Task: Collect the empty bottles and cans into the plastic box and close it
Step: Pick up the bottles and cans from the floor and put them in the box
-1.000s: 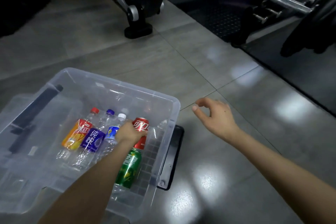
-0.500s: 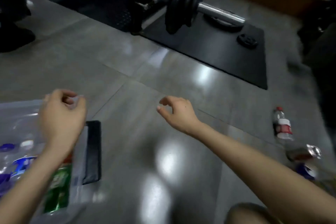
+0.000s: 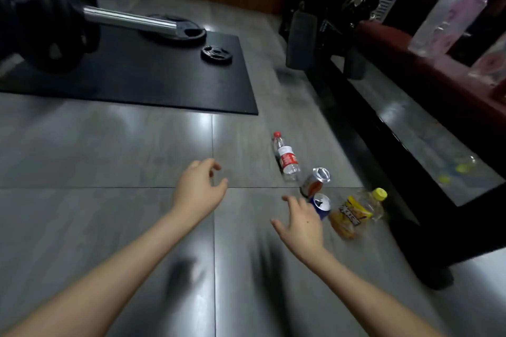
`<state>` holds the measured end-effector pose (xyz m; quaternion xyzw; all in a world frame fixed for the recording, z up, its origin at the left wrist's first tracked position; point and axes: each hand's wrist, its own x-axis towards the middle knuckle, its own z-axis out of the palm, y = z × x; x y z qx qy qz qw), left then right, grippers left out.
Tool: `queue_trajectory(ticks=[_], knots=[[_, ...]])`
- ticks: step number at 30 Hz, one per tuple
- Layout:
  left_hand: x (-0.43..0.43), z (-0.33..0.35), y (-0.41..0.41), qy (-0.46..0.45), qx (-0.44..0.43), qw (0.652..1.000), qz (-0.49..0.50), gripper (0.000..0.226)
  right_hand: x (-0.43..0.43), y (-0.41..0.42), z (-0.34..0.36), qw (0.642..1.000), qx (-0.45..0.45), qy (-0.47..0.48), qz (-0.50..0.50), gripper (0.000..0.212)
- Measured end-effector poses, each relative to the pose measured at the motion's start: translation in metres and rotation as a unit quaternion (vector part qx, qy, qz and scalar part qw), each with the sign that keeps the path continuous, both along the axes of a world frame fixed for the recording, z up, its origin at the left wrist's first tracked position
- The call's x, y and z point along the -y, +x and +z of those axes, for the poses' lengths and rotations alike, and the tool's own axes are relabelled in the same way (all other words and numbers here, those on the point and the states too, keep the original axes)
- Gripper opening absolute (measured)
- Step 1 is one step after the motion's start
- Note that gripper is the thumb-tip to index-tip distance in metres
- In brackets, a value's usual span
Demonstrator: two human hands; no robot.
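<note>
1. Right hand point(image 3: 299, 223): empty, fingers spread at the blue can point(image 3: 321, 206), apparently to take it; contact unclear.
2. Left hand point(image 3: 200, 189): empty, loosely curled, likely free for another item.
3. Orange can point(image 3: 316, 182), red-label bottle point(image 3: 286, 159), yellow-capped bottle point(image 3: 356, 210): uncollected on the floor point(image 3: 109, 145), beside the black frame point(image 3: 397, 172).
4. Plastic box: out of view.

Bare grey tile floor point(image 3: 109, 150) lies open across the left and centre; a black mat point(image 3: 153, 76) under a barbell point(image 3: 128, 19) bounds the far side; at right, a dark bench frame point(image 3: 383, 161) runs close behind a clustered red-capped bottle point(image 3: 286, 157), orange can point(image 3: 315, 182), blue can point(image 3: 321, 206) and yellow-capped bottle point(image 3: 356, 213).
</note>
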<state>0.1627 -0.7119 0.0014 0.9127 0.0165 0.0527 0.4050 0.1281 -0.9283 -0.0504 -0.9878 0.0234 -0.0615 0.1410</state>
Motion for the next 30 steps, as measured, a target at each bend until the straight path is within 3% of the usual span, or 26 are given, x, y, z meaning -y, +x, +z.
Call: queue_trajectory(ticks=[3,6,9,12,16,19,25,30], knots=[[0.052,-0.018,0.025,0.052,-0.045,0.992,-0.103,0.035,0.081,0.014,-0.003,0.991,0.035,0.001,-0.128,0.046],[0.104,-0.034,0.048,0.106,-0.097,0.968,-0.207,0.05,0.149,0.022,-0.007,0.955,0.048,0.089,-0.279,0.053],[0.156,-0.053,0.072,0.113,-0.134,0.952,-0.252,0.068,0.182,0.026,-0.025,0.905,0.029,0.178,-0.386,0.067],[0.202,-0.078,0.089,0.088,-0.18,0.943,-0.264,0.085,0.206,0.03,-0.046,0.865,0.037,0.257,-0.43,0.084],[0.248,-0.11,0.098,0.07,-0.208,0.941,-0.256,0.099,0.24,0.05,-0.078,0.849,0.044,0.383,-0.361,0.113],[0.27,-0.133,0.095,0.068,-0.234,0.937,-0.251,0.104,0.254,0.059,-0.097,0.863,0.026,0.407,-0.297,0.116],[0.285,-0.146,0.079,0.02,-0.208,0.961,-0.181,0.083,0.254,0.067,-0.105,0.916,0.056,0.336,-0.213,0.095],[0.26,-0.106,0.071,0.018,-0.173,0.975,-0.14,0.073,0.216,0.072,-0.071,0.941,0.13,0.268,-0.158,0.09]])
